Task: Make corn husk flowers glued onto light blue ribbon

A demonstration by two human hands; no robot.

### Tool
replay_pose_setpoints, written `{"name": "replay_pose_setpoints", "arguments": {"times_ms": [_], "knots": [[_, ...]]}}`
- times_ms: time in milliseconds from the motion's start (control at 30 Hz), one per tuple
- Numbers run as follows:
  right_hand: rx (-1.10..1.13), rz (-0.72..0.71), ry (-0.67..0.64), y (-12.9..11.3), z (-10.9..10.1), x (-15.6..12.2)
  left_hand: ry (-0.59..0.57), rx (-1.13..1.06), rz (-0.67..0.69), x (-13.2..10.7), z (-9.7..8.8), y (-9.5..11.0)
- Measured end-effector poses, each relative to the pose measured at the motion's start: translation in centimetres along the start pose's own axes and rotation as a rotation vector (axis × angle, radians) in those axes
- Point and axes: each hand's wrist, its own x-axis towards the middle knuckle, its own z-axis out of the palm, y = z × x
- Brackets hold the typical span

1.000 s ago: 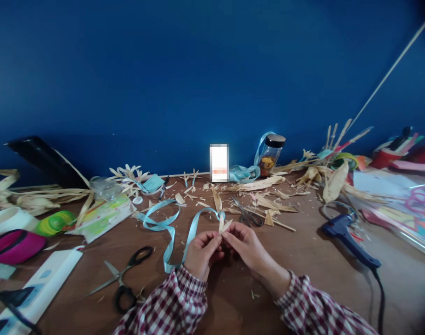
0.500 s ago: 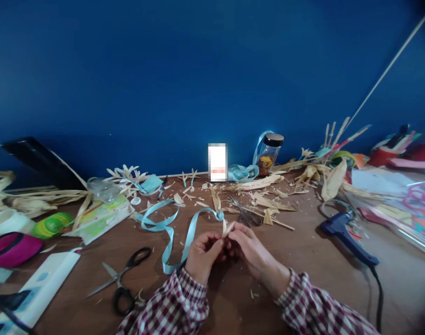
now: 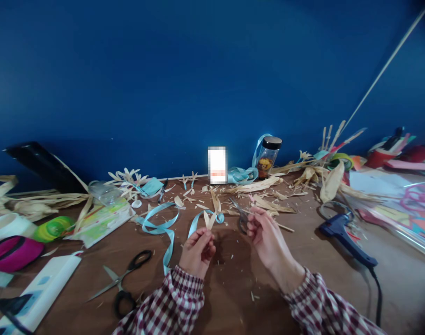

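Head view, left hand (image 3: 197, 246) pinching a forked corn-husk piece (image 3: 209, 219) at lower centre, right hand (image 3: 264, 235) closing on small grey scissors (image 3: 241, 215) just right of it.

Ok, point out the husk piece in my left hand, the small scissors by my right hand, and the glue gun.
husk piece (image 3: 209, 218), head view, on its forked tip
small scissors (image 3: 241, 217), head view, near the pivot
glue gun (image 3: 341, 230), head view, on its blue body

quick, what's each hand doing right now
Left hand: closed, pinching a small husk piece.
Right hand: fingers curled beside the small scissors; cannot tell whether it grips them.
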Motion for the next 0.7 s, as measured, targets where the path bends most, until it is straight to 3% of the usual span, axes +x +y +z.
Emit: {"name": "replay_pose_setpoints", "arguments": {"times_ms": [100,233,500,700], "knots": [[0.040,-0.027,-0.066,-1.4,-0.4,-0.4,-0.002,-0.018,-0.010,0.1,0.0,-0.1],[0.032,0.051,-0.151,-2.1,-0.9,-1.3,-0.005,-0.019,-0.020,0.0,-0.2,-0.3],[-0.220,0.014,-0.184,-1.6,-1.8,-2.3,-0.004,0.010,-0.003,-0.1,0.0,-0.4],[-0.372,-0.050,-0.203,-1.8,-1.4,-2.5,-0.035,0.031,-0.003,-0.1,-0.1,-0.5]]}}
